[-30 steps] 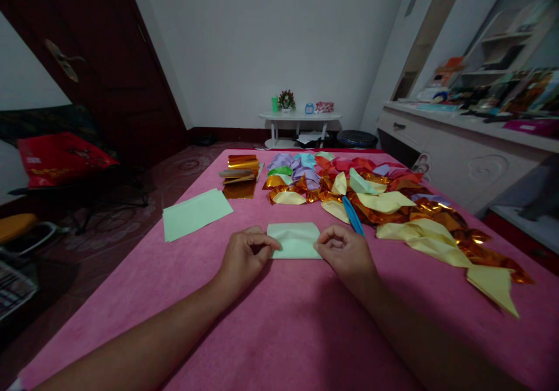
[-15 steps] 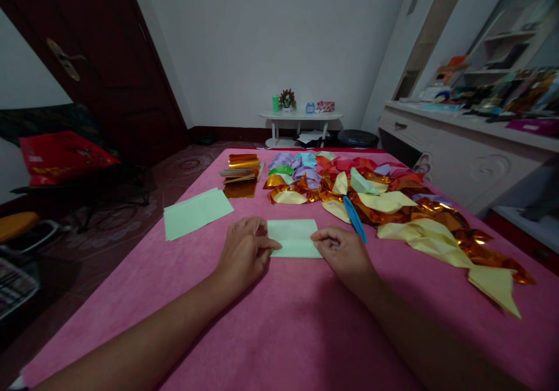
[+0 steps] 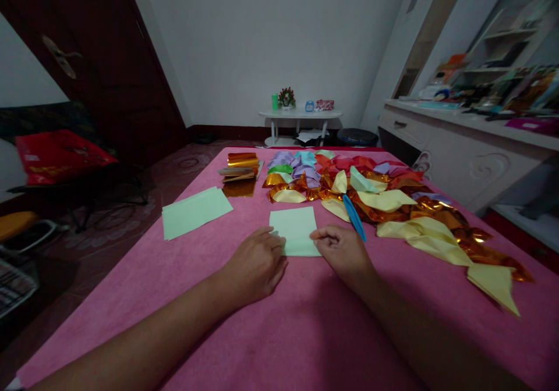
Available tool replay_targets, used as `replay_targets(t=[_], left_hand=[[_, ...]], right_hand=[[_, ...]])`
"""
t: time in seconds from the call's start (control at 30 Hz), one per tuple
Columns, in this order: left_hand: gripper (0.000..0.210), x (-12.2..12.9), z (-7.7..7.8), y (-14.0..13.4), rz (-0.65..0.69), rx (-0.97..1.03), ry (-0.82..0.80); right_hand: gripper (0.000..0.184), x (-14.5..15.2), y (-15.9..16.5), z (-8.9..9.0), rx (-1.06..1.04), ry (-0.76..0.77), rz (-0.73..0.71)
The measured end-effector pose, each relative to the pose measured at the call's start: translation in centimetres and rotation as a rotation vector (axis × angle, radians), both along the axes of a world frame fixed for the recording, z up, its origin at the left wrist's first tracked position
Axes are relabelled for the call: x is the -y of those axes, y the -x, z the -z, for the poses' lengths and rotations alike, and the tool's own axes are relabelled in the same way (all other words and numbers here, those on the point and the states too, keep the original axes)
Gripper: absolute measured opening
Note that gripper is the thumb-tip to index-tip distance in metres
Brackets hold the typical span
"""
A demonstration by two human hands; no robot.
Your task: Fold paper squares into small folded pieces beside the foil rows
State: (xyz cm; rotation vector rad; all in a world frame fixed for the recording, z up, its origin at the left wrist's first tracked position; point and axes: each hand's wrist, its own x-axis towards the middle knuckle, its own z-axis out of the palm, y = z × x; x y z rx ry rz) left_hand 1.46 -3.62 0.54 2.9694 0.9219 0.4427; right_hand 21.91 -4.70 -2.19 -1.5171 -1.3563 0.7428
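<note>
A pale green sheet of paper (image 3: 294, 228) lies on the pink cloth between my hands, with a crease line across its nearer part. Along its lower left edge rests my left hand (image 3: 261, 261), back up, fingers fairly straight and flat on the paper. My right hand (image 3: 343, 246) pinches the sheet's right edge between thumb and curled fingers. To the left lies a fanned stack of the same green paper (image 3: 196, 212). Just beyond my right hand is a slim blue tool (image 3: 353, 216), whose kind I cannot make out.
Folded paper pieces in yellow (image 3: 430, 240), orange foil, red and purple spread over the right side of the pink-covered table (image 3: 244, 333). Gold foil sheets (image 3: 240, 176) are stacked at the back left. A white dresser (image 3: 463, 141) stands at the right, a small white table (image 3: 301, 114) by the wall.
The sheet's far part has opened out away from me, so more of it shows. My left hand has shifted right and towards me, its fingers flattening. The right hand stays in place.
</note>
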Motion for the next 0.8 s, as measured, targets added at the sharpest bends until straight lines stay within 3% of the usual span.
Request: replay_targets(t=[0.2,0.37,0.57,0.67,0.8], left_hand=[[0.020,-0.8,0.6,-0.7,-0.047,-0.041,-0.096],[0.024,-1.2,1.0,-1.2,-0.050,-0.114,-0.187],[0.018,-1.4,1.3,-1.1,-0.045,-0.078,-0.184],[0.018,-1.4,1.4,-1.0,-0.048,-0.065,-0.183],[0.020,-1.4,1.5,-1.1,-0.032,-0.063,-0.200]], right_hand=[[0.016,-0.2,-0.1,0.1,0.046,-0.006,-0.009],[0.019,0.1,-0.3,-0.3,0.208,-0.064,-0.038],[0.020,2.0,1.3,-2.1,0.653,-0.365,-0.040],[0.016,2.5,2.6,-2.4,0.870,-0.389,-0.153],[0.008,2.3,3.5,-1.8,1.092,-0.436,-0.192]])
